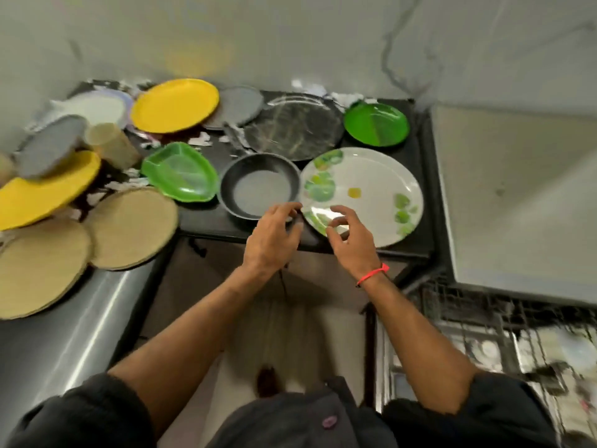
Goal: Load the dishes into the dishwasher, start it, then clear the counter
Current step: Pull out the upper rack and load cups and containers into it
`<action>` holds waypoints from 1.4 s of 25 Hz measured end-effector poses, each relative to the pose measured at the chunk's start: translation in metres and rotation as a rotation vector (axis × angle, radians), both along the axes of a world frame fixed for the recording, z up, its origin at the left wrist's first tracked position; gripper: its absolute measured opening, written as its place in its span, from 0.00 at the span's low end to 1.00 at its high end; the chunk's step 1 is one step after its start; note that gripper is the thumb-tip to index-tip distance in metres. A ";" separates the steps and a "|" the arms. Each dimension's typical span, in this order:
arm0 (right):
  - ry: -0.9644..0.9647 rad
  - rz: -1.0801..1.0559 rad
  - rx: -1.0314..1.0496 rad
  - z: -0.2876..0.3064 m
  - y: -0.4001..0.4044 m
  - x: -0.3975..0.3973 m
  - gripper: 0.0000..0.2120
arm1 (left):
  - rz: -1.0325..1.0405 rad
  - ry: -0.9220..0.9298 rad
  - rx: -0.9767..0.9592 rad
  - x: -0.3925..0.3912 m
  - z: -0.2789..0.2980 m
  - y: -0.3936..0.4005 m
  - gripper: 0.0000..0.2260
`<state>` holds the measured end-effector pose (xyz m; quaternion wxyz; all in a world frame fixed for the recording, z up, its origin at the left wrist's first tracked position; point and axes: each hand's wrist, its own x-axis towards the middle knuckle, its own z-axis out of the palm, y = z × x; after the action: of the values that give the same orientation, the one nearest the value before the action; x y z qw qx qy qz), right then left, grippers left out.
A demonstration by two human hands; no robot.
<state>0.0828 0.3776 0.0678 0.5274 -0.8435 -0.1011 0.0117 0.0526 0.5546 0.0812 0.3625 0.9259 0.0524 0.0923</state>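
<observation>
Along the desk's (206, 221) front edge, the black pan (258, 189) sits left of the white floral plate (365, 195). The left hand (274, 236) hovers released beside the pan; the right hand (350, 240), grip loose and empty, hangs over the plate's near rim. Loading seems barely begun; next, pinch that rim and carry it to the dishwasher rack (484, 334) at right.

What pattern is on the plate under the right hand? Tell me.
White plate with green leaf prints; head view.

Pan (258, 189) left of plate (365, 192)
</observation>
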 end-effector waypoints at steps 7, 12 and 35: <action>0.040 0.135 0.052 0.014 0.144 0.024 0.18 | 0.221 0.010 -0.026 -0.009 0.000 0.153 0.19; 0.098 0.244 0.056 0.017 0.208 0.058 0.21 | 0.373 0.036 -0.051 0.001 -0.007 0.213 0.19; -0.086 0.719 -0.383 -0.002 0.561 0.213 0.46 | 0.695 0.021 -0.322 0.054 -0.015 0.407 0.18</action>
<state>0.2961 0.9387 0.0660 0.3182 -0.8373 -0.4072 0.1787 0.1066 0.9616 0.0665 0.4497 0.7851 0.3807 0.1909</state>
